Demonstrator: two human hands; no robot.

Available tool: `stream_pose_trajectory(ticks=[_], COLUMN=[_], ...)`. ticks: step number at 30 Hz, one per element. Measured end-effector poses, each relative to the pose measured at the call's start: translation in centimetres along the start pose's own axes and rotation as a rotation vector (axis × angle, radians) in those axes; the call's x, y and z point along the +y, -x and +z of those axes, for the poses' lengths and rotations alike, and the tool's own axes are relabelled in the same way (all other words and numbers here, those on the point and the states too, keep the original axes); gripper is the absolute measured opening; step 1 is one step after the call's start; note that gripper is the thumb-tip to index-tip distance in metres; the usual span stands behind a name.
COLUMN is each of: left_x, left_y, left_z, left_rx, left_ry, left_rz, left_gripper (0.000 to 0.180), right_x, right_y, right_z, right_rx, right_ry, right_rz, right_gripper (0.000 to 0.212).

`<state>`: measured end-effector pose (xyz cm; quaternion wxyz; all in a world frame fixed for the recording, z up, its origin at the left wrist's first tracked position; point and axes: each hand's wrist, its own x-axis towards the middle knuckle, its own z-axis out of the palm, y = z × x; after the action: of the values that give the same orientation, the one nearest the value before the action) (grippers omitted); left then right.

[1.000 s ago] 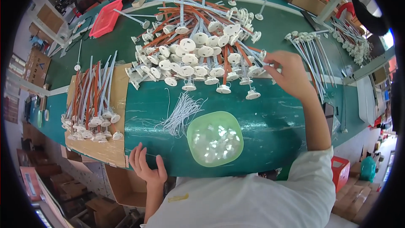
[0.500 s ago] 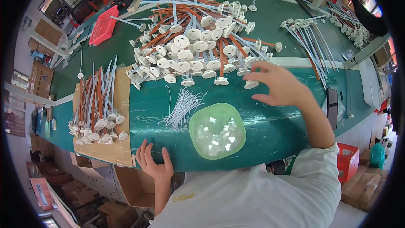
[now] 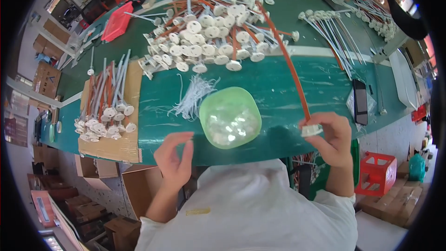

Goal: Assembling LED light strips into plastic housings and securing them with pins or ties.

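Strip (image 3: 291,72) of reddish-brown colour is seen in the head view, its white base (image 3: 311,131) pinched between thumb and fingers of the right hand (image 3: 338,138), right of the green bowl (image 3: 222,96). The left hand (image 3: 173,161) is held with thumb and forefinger parted. White ties (image 3: 193,96) are laid beside the bowl.

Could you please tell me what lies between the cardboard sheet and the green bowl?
In the head view, a bundle of white strings lies there on the green tabletop.
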<state>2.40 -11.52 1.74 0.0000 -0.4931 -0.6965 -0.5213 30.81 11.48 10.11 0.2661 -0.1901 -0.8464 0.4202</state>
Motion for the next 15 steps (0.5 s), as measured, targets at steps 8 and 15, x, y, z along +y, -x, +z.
stream_pose_trajectory(ticks=[8,15], left_x=[6.5,3.4], left_y=[-10.6,-14.2], left_z=[9.3,12.1], left_rx=[-0.683,-0.705], left_ry=[1.103,1.050], left_rz=[-0.336,-0.235], left_gripper=[0.039,0.045], right_x=[3.0,4.5], right_y=[-5.9,-9.1], right_z=[6.1,5.8], right_rx=[0.322,0.350], right_ry=[-0.406,0.109], right_rz=[-0.277,-0.509], right_gripper=[0.028,0.034])
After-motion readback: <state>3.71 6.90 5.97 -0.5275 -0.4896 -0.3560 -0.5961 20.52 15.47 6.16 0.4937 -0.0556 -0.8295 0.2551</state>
